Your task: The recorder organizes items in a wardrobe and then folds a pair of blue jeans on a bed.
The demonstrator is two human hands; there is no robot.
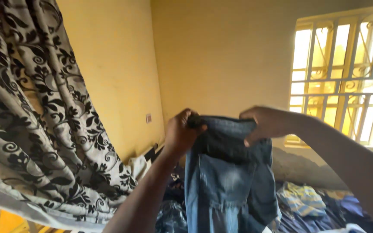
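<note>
I hold up a pair of blue denim jeans [227,181] in front of me, hanging down from its top edge. My left hand [180,131] grips the top left corner of the jeans. My right hand [266,123] pinches the top right edge, fingers curled over the cloth. The jeans are faded at the middle and darker along the folded upper part.
A black and cream floral curtain [44,116] hangs at the left. Yellow walls [212,56] stand behind, with a barred window [344,77] at the right. A heap of mixed clothes [303,200] lies below the jeans. A small wall socket [148,118] sits by the corner.
</note>
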